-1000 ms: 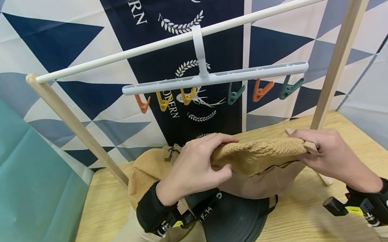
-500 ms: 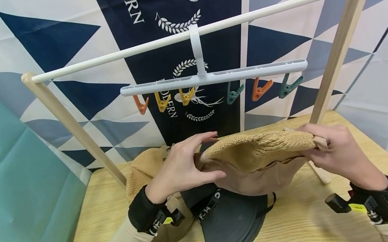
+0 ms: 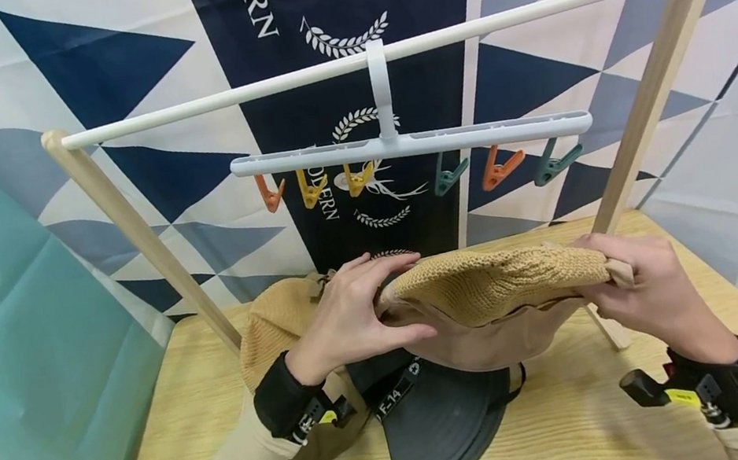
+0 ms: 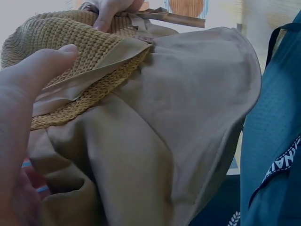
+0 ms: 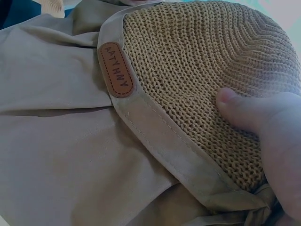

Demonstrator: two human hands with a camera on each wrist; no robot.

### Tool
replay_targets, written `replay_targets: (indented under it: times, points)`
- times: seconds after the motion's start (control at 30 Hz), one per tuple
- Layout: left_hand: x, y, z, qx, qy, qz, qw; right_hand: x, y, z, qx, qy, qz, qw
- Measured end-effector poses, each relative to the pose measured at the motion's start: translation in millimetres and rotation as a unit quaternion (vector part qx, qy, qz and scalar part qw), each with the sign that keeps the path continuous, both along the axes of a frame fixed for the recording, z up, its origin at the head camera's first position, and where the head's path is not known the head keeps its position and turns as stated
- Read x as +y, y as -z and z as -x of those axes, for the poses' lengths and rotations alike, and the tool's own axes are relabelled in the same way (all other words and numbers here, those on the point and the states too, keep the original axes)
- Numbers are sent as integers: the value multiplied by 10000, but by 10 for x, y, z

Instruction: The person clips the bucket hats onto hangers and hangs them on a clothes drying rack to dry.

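Clearly, the right hand [image 3: 639,289] has the hat [image 3: 493,291] held above the table [image 3: 571,430]
Its fingers grip the hat's right end, thumb on the knit crown [image 5: 188,66], the brim [image 4: 202,80] hanging below; the left hand [image 3: 356,311] sits at the other end, fingers loosely open and thumb apart, though whether it touches I cannot tell; underneath lies a black cap [image 3: 449,432], with another tan hat [image 3: 272,324] to the left; beyond, a hanger [image 3: 308,160] with six clips [image 3: 495,171] hangs from a rack [image 3: 652,92]
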State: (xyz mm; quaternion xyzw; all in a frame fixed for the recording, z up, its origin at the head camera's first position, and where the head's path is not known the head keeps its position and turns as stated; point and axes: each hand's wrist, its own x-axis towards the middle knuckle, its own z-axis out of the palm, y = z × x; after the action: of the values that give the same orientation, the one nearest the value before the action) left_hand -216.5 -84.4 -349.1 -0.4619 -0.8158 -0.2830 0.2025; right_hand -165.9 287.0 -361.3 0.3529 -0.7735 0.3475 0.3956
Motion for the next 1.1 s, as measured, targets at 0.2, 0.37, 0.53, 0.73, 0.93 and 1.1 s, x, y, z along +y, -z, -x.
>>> replay_targets:
  times: [0.2,0.37,0.53,0.73,0.93,1.1]
  points:
    - [21,1,3,34,-69,125,9999,-11,5,6,76,-38,-54,9999]
    - [51,26,-8,-36,10,124,9999,-22,16,10,93,-125,-19,9999]
    - [70,79,-39,-15,27,89,10000,-29,39,31,129,-202,23,9997]
    - [63,99,-70,362,-97,27,9993,-32,51,34,124,-167,13,9998]
    - [47,88,-81,390,-138,-122,9991,-59,10,-14,-220,-98,8,9997]
    - [27,75,-90,312,-118,-214,9992,-79,-8,-36,-512,-51,-27,9987]
